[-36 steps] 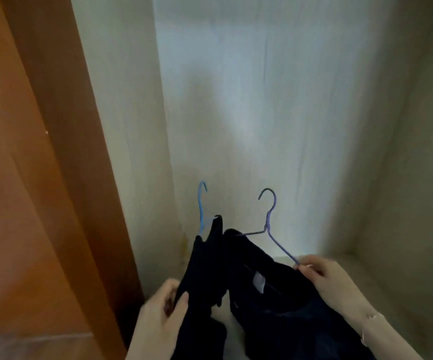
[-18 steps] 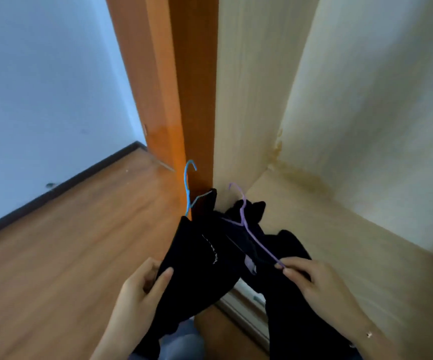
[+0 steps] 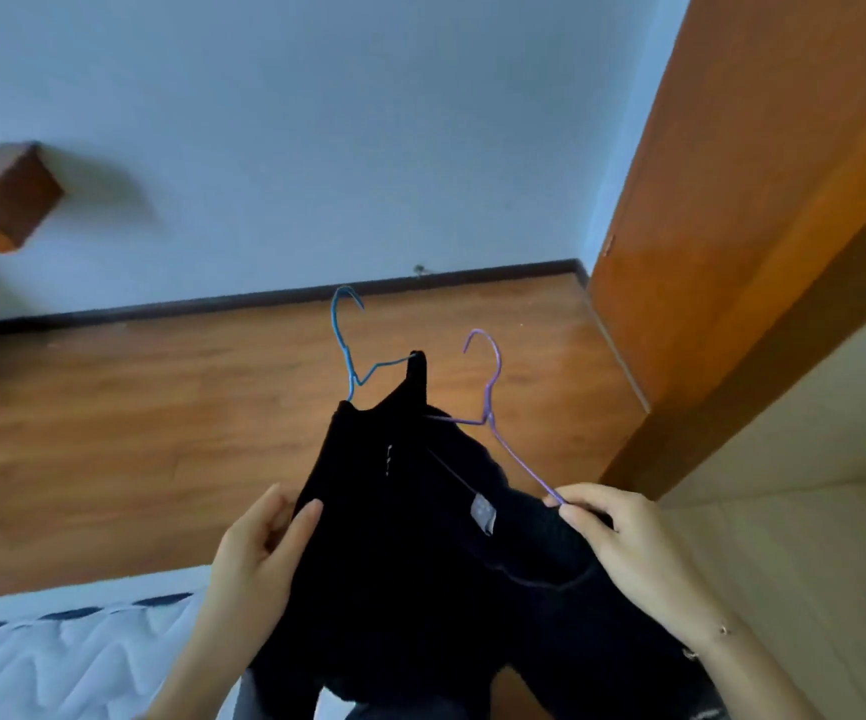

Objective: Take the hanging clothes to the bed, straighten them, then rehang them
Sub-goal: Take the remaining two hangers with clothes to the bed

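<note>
Two black garments hang in front of me over the wooden floor. The left black garment [image 3: 368,501] sits on a blue wire hanger [image 3: 347,350]; my left hand [image 3: 259,548] grips its left edge. The right black garment [image 3: 524,553], with a grey label at the collar, sits on a purple wire hanger [image 3: 493,407]. My right hand [image 3: 623,543] pinches the purple hanger's right arm together with the cloth. Both hooks point up and are free of any rail.
The bed [image 3: 57,657] with a white quilted cover shows at the lower left. An orange wardrobe door [image 3: 732,200] and the pale wardrobe interior [image 3: 810,537] stand on the right. Wooden floor [image 3: 135,433] and a blue-white wall [image 3: 316,122] lie ahead; a wooden shelf [image 3: 0,200] juts out at left.
My view has swung left, away from the wardrobe interior toward the floor, wall and bed. Both hands keep the same hold on the two hung garments.
</note>
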{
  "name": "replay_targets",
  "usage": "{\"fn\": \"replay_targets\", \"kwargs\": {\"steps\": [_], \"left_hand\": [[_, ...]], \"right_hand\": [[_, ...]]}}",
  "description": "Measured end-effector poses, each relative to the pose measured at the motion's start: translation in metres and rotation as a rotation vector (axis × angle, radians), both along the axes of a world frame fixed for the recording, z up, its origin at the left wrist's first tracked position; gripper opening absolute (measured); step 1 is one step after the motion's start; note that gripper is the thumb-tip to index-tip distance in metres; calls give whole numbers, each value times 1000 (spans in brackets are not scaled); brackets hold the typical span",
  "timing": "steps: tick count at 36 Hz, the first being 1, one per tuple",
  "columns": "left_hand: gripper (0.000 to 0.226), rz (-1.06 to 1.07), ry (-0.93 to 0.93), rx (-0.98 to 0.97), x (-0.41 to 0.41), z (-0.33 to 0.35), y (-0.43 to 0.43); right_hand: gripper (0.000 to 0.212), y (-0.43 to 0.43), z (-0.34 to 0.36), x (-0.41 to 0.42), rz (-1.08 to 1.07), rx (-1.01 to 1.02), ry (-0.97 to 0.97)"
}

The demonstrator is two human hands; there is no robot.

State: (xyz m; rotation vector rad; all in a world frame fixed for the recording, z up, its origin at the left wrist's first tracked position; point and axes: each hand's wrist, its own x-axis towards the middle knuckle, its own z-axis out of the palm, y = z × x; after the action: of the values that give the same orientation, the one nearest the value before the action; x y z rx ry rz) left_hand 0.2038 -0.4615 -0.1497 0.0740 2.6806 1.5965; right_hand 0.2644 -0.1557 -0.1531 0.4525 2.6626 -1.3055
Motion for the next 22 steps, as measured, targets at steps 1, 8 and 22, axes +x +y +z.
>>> {"fn": "replay_targets", "kwargs": {"steps": [1, 8, 22], "left_hand": [[34, 24, 2, -1, -6, -2, -1], [26, 270, 66, 54, -66, -4, -7], [23, 565, 66, 19, -191, 14, -21]], "right_hand": [[49, -2, -3, -16, 24, -8, 6], [44, -12, -2, -130, 138, -86, 49], [43, -39, 11, -340, 330, -141, 107]]}}
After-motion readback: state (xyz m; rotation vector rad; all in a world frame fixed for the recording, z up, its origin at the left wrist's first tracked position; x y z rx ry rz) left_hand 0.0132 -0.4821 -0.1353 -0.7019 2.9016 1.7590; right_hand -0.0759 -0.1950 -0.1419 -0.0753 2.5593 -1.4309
